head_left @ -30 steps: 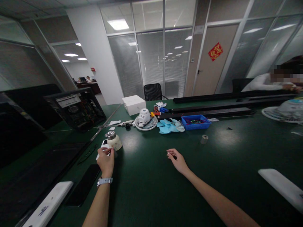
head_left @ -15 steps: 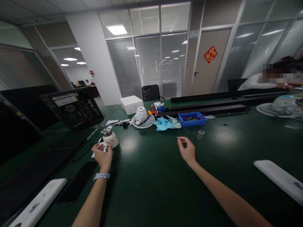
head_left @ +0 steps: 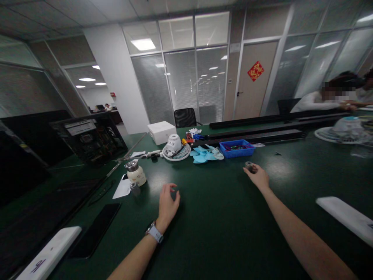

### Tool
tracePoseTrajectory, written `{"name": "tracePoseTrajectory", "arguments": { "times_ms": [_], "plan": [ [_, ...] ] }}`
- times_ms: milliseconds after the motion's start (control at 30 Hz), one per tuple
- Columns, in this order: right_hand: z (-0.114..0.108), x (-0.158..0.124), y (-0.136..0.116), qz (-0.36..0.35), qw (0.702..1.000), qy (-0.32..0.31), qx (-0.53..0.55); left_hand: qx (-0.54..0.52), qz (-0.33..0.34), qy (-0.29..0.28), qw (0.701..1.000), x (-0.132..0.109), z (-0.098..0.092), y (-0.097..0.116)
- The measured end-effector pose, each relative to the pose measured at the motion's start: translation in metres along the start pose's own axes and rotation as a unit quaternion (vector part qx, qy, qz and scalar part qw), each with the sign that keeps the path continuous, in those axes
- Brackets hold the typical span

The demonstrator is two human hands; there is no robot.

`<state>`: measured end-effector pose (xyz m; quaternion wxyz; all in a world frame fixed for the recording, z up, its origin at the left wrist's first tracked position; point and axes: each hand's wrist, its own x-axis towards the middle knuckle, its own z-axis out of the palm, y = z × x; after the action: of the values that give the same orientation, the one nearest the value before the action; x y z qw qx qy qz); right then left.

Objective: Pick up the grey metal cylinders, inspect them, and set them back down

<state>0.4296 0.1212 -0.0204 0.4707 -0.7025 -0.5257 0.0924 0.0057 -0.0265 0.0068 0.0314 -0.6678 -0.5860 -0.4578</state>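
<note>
My right hand (head_left: 259,177) has its thumb and fingers around a small grey cylinder (head_left: 248,165) standing on the green table (head_left: 204,217); the fingers partly cover it. Held over the table's middle, my left hand (head_left: 169,202) is empty, its fingers curved and the thumb apart. To its left stands a cream bottle (head_left: 136,175) with a metal lid. A second small grey cylinder (head_left: 134,189) is beside the bottle's base, near a white sheet (head_left: 121,187).
Farther back lie a white fan part (head_left: 175,147), blue fan blades (head_left: 202,154) and a blue tray (head_left: 237,149) of small items. A black phone-like slab (head_left: 97,229) and white bars (head_left: 48,252) flank the arms. A co-worker (head_left: 314,99) sits at far right.
My left hand has left the spot beside the bottle and moved right, and the second grey cylinder now shows there. My right hand has moved right onto the other cylinder and closed around it.
</note>
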Motion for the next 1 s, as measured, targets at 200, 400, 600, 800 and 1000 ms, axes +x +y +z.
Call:
{"name": "tracePoseTrajectory", "arguments": {
  "times_ms": [200,400,600,800,1000],
  "plan": [
    [0.004,-0.042,-0.062,-0.089,0.994,-0.027,0.065,-0.031,0.041,-0.076,0.996,-0.005,0.006,0.006],
    [0.026,-0.127,-0.129,-0.196,0.922,-0.285,0.176,-0.066,0.007,-0.083,0.994,-0.004,0.003,0.006],
    [0.029,-0.140,-0.131,-0.191,0.901,-0.346,0.180,-0.115,-0.006,-0.119,0.986,0.006,0.006,0.033],
    [0.031,-0.138,-0.127,-0.219,0.882,-0.366,0.199,-0.138,0.052,-0.177,0.973,0.031,0.026,0.069],
    [0.037,-0.139,-0.124,-0.214,0.889,-0.353,0.197,-0.135,0.038,-0.200,0.970,0.042,0.038,0.076]
  ]
}}
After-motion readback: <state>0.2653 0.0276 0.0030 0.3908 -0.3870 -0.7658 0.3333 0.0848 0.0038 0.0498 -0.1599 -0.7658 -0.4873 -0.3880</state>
